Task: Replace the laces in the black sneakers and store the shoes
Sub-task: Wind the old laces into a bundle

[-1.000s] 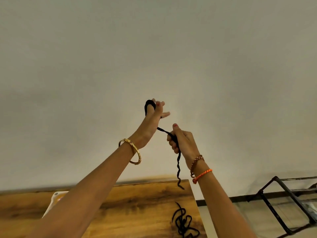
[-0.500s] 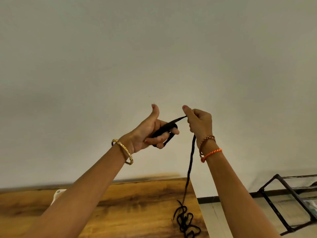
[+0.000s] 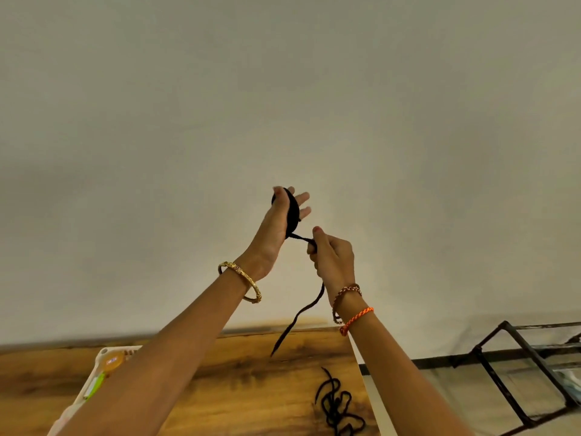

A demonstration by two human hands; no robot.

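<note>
Nearest to me, at the right edge of the wooden table (image 3: 220, 388), a second black lace (image 3: 338, 404) lies in a loose tangle of thin round cord, dropped there, I judge, to wait its turn. Over at the left edge sits a pale plastic tray (image 3: 94, 372) with a few bright bits in it; I cannot tell what they are. The tabletop is warm brown, with dark grain running through it.

Above the table I hold both arms raised. My left hand (image 3: 276, 234) stands upright with its fingers straight and spread, and the black lace (image 3: 290, 215) is wound in a flat, soft band around them; I keep the fingers stiff, I think, so the hand serves as a spool. My right hand (image 3: 333, 256) is clenched around the free run of the lace just beside the left palm, thumb pressed on top, keeping it taut. Below that fist the tail hangs in a lazy wave, its tip over the table's far edge.

A gold bangle (image 3: 242, 281) circles the left wrist, braided thread bands (image 3: 352, 306) the right.

Farther off to the right stands a black metal rack (image 3: 503, 372) of thin square bars, likely where the shoes go. Behind everything is a plain matte wall (image 3: 283, 89). No sneakers are in view.
</note>
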